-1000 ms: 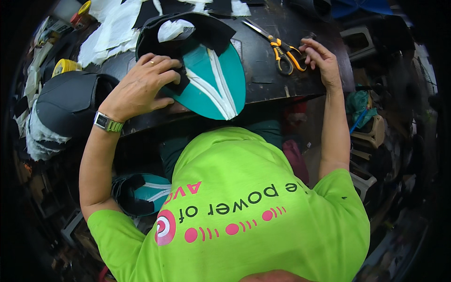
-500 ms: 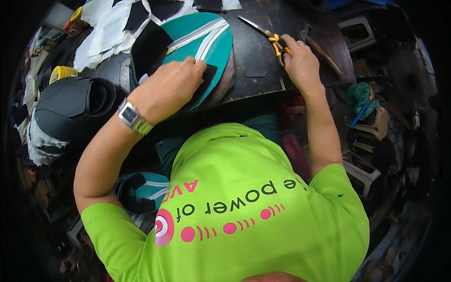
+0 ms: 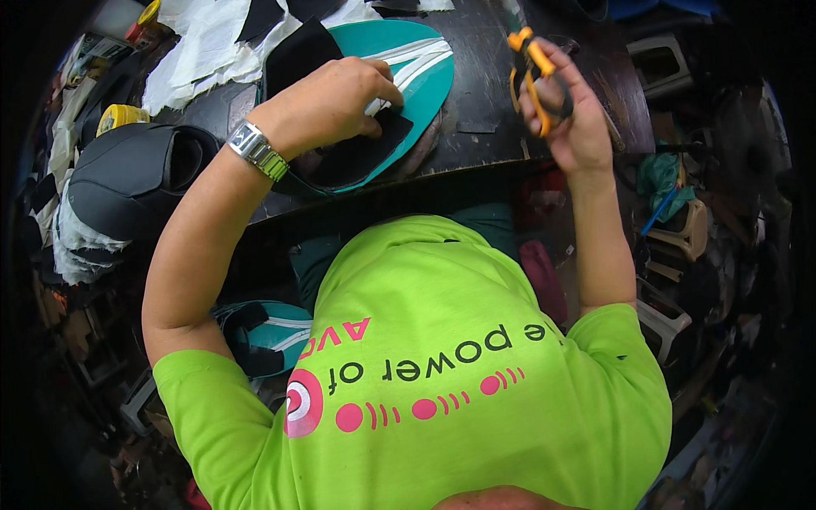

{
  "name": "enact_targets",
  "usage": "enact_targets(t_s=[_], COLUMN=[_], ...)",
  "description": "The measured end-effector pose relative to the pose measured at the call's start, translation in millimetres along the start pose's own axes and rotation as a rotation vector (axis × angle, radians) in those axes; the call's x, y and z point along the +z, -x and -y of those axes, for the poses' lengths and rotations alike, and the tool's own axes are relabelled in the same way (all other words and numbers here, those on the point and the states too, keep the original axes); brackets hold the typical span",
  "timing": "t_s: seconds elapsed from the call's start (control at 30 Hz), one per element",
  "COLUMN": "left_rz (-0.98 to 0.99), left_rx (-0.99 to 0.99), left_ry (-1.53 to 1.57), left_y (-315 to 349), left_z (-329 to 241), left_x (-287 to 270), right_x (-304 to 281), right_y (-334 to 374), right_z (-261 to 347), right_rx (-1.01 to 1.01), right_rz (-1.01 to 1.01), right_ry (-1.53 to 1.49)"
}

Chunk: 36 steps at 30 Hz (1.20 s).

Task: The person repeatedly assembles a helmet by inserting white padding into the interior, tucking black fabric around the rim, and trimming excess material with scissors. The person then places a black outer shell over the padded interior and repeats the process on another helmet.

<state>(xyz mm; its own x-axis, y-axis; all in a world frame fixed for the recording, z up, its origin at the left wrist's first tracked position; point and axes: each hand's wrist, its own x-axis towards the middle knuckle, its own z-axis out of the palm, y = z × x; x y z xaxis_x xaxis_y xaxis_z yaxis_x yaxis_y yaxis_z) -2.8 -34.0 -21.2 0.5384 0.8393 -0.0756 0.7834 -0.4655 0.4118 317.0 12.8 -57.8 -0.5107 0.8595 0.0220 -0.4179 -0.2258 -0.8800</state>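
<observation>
My left hand (image 3: 344, 100), with a metal watch on its wrist, rests over a teal oval panel (image 3: 435, 81) on the table. Its bent fingers and thumb are apart above the panel's white strips (image 3: 421, 53), which form a V. A black fabric flap (image 3: 370, 155) lies under that hand, and another black piece (image 3: 299, 53) stands up beyond the wrist. To the right, my right hand (image 3: 580, 123) is closed round the orange and black handles of a pair of scissors (image 3: 523, 41), raised over the table. Their blades point away from me.
White cloth pieces (image 3: 197, 53) lie at the far left of the dark table (image 3: 484, 157). A rolled black sheet (image 3: 119, 187) and a yellow-lidded tub (image 3: 123, 116) stand nearer. Below the left arm is a second teal panel (image 3: 285, 336). Stools (image 3: 659, 68) stand at the right.
My right hand has lifted the scissors off the table and turned them. My left fingers have spread from their pinch on the white strip. The view has shifted slightly.
</observation>
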Motion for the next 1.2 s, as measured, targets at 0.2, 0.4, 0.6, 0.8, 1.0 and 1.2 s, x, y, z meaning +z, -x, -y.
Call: enact_targets(t_s=[0.2,0.4,0.6,0.8,1.0,1.2], left_rz=[0.013,0.058,0.142,0.167,0.178,0.155], left_rx=[0.058,0.14,0.14,0.037,0.032,0.065], left_ry=[-0.044,-0.16,0.21,0.068,0.08,0.113], left_y=[-5.9,-13.6,-5.4,-15.3,-19.8,-19.5], left_z=[-1.8,-0.2,18.6,16.0,14.5,17.2], left_x=[-2.3,-2.1,-14.8,-7.1,-7.5,-1.7], right_x=[61.1,78.6,74.3,75.6,100.4,121.5], right_y=[73.9,95.4,90.1,93.0,109.2,93.9], right_z=[-2.2,-11.7,-13.1,2.6,10.1,-11.6], right_rx=[0.11,0.007,0.006,0.337,0.372,0.312], right_rz=[0.006,0.053,0.069,0.008,-0.003,-0.007], right_ry=[1.206,1.483,1.46,1.022,1.172,1.208])
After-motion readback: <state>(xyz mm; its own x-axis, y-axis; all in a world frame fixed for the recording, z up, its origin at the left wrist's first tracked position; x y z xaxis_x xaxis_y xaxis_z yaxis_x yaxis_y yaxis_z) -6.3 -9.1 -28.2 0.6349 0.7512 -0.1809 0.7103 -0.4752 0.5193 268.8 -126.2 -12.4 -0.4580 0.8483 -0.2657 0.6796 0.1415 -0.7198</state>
